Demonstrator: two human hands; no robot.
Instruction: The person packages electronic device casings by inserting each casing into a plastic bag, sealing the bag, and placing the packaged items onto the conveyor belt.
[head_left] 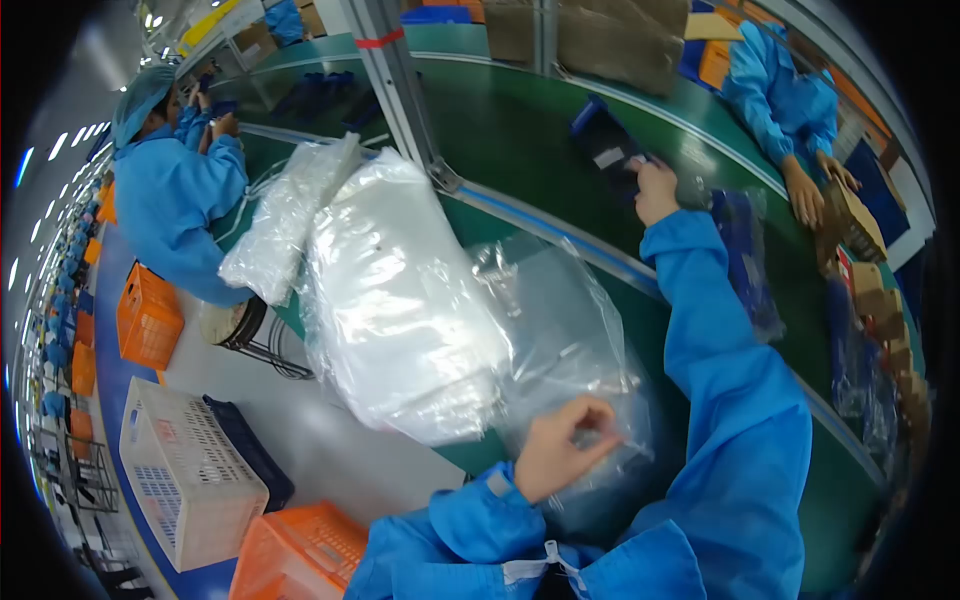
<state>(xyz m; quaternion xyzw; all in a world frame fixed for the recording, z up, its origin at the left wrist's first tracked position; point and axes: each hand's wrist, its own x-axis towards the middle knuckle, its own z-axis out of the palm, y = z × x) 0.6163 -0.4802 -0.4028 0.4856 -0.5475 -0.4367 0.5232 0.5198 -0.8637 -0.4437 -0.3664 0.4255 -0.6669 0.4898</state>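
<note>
Right hand [656,190]: closed on the near end of a dark blue, elongated item with a white label [605,135], over the dark green conveyor belt [500,130], beyond the grey metal rail with a blue strip [560,232]. The item's long axis ran obliquely away from the fingers, free end farthest off and leaning left.

Left hand [565,450]: blurred; thumb and forefinger curled into a ring at the near part of a clear, flat plastic bag [570,330]. Whether film was caught between them could not be told.

Main relation: the labelled item was ahead and slightly right of the left hand, well apart, rail between; the right hand was the nearer. The bag lay on the near side of the rail, long axis roughly parallel to the item's slant. Which end was its mouth: not made out.

Alongside: a thick, glossy stack of clear plastic bags [400,300] lay just left of the single bag; a dark blue piece in clear wrap [742,255] lay beside the right sleeve.
</note>
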